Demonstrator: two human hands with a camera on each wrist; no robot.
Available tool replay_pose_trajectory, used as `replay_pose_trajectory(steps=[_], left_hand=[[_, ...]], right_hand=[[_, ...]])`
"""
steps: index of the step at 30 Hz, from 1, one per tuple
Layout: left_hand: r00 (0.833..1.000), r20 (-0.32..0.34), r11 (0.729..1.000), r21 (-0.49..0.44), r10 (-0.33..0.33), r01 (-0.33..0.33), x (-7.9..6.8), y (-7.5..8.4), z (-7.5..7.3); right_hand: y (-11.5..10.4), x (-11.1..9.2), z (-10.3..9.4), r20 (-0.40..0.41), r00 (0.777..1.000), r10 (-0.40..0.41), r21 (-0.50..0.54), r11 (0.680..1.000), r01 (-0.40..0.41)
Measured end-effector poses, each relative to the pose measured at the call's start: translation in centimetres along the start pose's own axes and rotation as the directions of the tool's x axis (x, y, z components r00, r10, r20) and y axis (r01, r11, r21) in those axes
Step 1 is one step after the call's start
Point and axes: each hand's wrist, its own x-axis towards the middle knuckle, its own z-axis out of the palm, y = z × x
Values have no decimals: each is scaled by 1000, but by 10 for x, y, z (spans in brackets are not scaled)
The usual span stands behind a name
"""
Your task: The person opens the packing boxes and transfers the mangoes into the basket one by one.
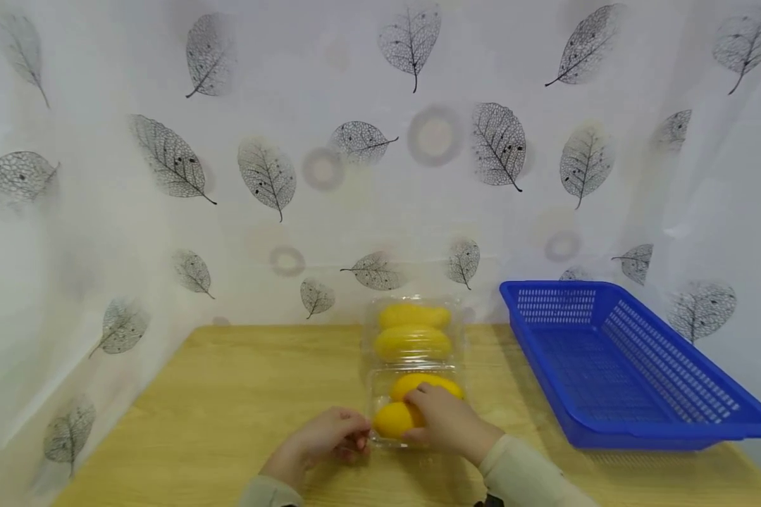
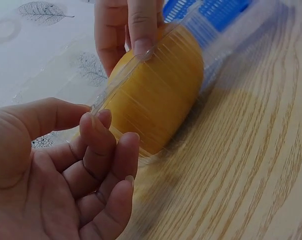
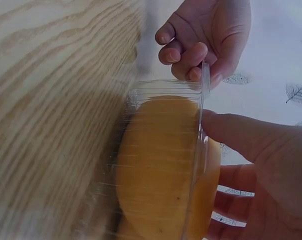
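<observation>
Two yellow mangoes lie in an open clear plastic box [image 1: 380, 445] at the front middle of the table. My right hand [image 1: 447, 420] reaches over the box, its fingers and thumb around the front mango [image 1: 392, 420]. In the right wrist view the thumb is at the box's rim, and the fingers go behind the mango [image 3: 153, 165]. The rear mango [image 1: 428, 384] of the pair is partly covered by this hand. My left hand [image 1: 330, 436] pinches the box's left front corner between thumb and index finger, other fingers curled below, as the left wrist view shows.
Directly behind, two more mangoes [image 1: 412, 343] show through clear ribbed plastic. A blue mesh-sided basket [image 1: 564, 405] stands on the right of the wooden table [image 1: 241, 387]. A white leaf-patterned curtain [image 1: 368, 211] hangs along the back and sides.
</observation>
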Motion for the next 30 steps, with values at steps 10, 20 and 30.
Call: replay_pose_trajectory(steps=[10,20,30], left_hand=[[1000,1,1000,20,-4,4,-1,6,-5],[1000,17,1000,30,-10,9,1,-3,1],[999,36,1000,28,6,-7,-2,1,1]], right_hand=[[-15,15,-5,55,998,22,-152,988,-14],[-26,15,6,74,997,34,-266,964,-14],[-27,22,-3,240,970,25,-244,969,36]])
